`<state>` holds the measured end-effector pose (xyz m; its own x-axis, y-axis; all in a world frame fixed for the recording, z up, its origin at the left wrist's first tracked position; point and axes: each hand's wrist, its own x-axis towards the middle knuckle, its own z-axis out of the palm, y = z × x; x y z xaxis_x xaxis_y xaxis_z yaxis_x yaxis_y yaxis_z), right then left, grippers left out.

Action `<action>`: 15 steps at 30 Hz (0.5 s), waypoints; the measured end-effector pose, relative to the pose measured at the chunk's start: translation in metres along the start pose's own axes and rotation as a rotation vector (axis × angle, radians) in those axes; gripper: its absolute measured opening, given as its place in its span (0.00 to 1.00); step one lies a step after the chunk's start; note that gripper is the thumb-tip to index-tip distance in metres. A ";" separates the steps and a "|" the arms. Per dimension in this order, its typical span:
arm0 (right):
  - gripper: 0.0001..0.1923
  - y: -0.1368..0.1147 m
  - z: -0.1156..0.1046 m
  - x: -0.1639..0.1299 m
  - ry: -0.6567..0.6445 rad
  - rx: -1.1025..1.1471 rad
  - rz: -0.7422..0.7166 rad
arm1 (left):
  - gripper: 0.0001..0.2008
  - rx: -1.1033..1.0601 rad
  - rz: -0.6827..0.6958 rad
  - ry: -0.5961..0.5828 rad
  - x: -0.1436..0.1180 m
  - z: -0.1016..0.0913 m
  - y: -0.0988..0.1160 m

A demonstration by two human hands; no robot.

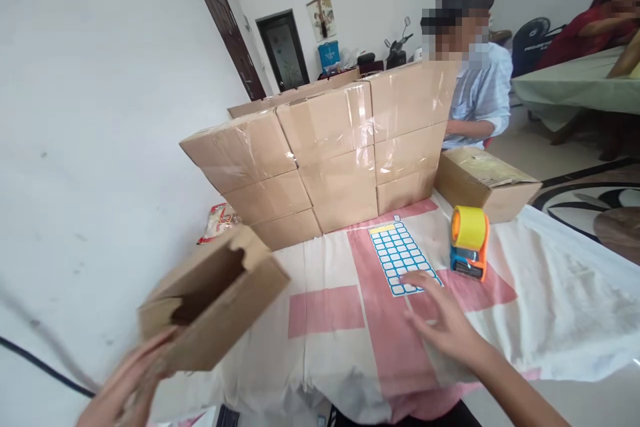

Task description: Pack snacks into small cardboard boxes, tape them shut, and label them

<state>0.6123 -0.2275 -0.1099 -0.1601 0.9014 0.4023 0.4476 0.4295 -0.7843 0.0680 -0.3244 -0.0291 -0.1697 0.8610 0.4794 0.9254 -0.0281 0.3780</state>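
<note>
At the lower left, my left hand (133,377) grips the near edge of an open cardboard box (235,313), which is tilted so that its dark inside shows. My right hand (443,320) is over the cloth with thumb and fingers apart, holding nothing. Its fingertips overlap the lower end of a sheet of blue-bordered stickers (400,257); whether they touch it I cannot tell. To the right of the sheet stands a tape dispenser (469,243) in orange and blue with a yellow roll.
Stacked cardboard boxes (333,180) sealed with clear tape form a wall across the table's far side. Another box (487,183) sits at the right. A red packet (219,221) lies by the left wall. A person in a light shirt (483,90) is behind the boxes.
</note>
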 end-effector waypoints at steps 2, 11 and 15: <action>0.52 -0.015 0.027 0.023 -0.281 0.121 -0.064 | 0.14 -0.151 0.097 -0.134 -0.011 0.023 0.015; 0.73 -0.008 0.088 0.059 -0.378 0.389 -0.195 | 0.25 -0.125 0.379 -0.800 0.027 0.069 0.101; 0.75 0.000 0.092 0.048 -0.313 0.438 -0.160 | 0.35 0.018 0.408 -0.881 0.050 0.065 0.122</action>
<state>0.5240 -0.1794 -0.1338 -0.4794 0.7676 0.4255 -0.0006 0.4846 -0.8747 0.1949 -0.2520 -0.0106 0.4735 0.8585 -0.1968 0.8630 -0.4075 0.2987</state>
